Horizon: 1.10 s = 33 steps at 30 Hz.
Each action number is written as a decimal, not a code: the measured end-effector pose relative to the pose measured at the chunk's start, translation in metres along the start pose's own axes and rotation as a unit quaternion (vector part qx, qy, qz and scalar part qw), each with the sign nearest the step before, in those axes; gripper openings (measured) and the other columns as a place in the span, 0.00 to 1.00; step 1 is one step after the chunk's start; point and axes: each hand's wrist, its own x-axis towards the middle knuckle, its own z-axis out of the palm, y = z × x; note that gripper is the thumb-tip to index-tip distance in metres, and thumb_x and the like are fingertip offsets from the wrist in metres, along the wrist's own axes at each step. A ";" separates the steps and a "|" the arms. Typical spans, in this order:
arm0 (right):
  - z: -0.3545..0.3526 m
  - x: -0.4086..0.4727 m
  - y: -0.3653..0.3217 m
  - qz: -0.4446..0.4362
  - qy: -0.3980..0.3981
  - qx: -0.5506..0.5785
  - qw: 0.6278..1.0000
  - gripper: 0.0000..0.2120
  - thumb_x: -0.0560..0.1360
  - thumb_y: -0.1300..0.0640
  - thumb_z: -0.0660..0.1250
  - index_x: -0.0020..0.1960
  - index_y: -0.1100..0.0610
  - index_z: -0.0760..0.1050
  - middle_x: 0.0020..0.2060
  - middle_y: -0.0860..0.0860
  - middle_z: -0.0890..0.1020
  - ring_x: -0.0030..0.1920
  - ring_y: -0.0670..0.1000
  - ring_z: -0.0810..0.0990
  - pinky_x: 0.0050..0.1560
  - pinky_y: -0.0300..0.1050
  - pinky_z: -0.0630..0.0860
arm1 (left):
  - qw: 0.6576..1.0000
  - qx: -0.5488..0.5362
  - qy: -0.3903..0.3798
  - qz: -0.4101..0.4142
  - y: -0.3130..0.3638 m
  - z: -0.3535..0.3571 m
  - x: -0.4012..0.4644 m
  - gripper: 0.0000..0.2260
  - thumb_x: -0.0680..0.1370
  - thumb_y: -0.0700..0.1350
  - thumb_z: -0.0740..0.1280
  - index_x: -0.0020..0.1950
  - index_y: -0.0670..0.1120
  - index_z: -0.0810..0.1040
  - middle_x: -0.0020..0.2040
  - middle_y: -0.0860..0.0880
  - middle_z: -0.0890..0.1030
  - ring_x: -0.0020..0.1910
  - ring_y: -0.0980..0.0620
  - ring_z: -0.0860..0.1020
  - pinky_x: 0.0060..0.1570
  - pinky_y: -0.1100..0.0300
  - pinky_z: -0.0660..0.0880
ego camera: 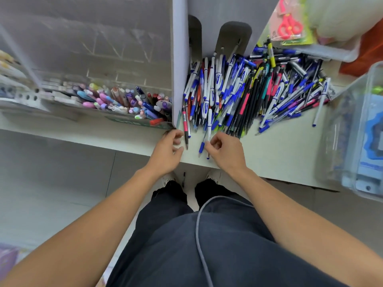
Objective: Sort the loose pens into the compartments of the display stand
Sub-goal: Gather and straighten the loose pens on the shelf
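- Left hand (169,150) at the shelf's front edge, fingers curled, just beside a pink-and-black pen (185,127) lying lengthwise toward the person. Contact unclear; cannot tell whether the fingers have it or only hover next to it.
- Right hand (224,151) curled, fingertips (208,149) pinching at the lower ends of two white-and-blue pens (207,141) drawn slightly out of the heap. Probably singled out here at the edge, where a pen can be lifted without dragging its neighbours.
- Hands apart, the pens between them.
- Loose pens (238,90) lie in a dense heap on the pale shelf (279,146), to the right of a white upright divider (179,59). Mostly white-blue, with black and pink barrels mixed in; the heap looks large, so sorting seems far from finished.
- Display stand (124,98) sits to the left of the divider, well apart from the heap, its compartments holding upright pastel and coloured pens. The divider stands between heap and stand, so each pen must go round its front.
- Writing: many white barrels carry a blue mark resembling an "A"; the green label on the stand's front is blurred and unreadable.
- Red scissors (289,25) in a packet at the upper right; clear plastic packs (360,137) at the right.
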 end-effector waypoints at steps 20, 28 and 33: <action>0.021 -0.032 -0.016 0.006 0.138 -0.038 0.990 0.15 0.78 0.48 0.69 0.37 0.54 0.72 0.30 0.48 0.76 0.33 0.50 0.75 0.37 0.49 0.74 | 0.999 -0.007 -0.028 0.043 -0.012 -0.009 -0.031 0.21 0.80 0.35 0.65 0.73 0.44 0.72 0.68 0.48 0.76 0.65 0.52 0.75 0.62 0.64 0.71; 0.088 -0.084 -0.079 -0.197 -0.125 -0.123 0.965 0.12 0.78 0.47 0.66 0.39 0.53 0.74 0.31 0.45 0.76 0.33 0.49 0.74 0.34 0.45 0.70 | 0.998 -0.008 0.052 -0.027 -0.087 -0.041 -0.105 0.04 0.78 0.43 0.70 0.52 0.48 0.80 0.41 0.54 0.80 0.38 0.55 0.77 0.43 0.63 0.76; 0.191 -0.069 -0.025 0.025 -0.354 -0.205 0.912 0.11 0.76 0.52 0.70 0.38 0.54 0.77 0.34 0.49 0.80 0.39 0.53 0.80 0.42 0.45 0.76 | 0.970 -0.044 -0.008 -0.237 -0.193 -0.019 -0.145 0.04 0.78 0.43 0.68 0.47 0.52 0.77 0.39 0.54 0.80 0.44 0.50 0.80 0.52 0.53 0.79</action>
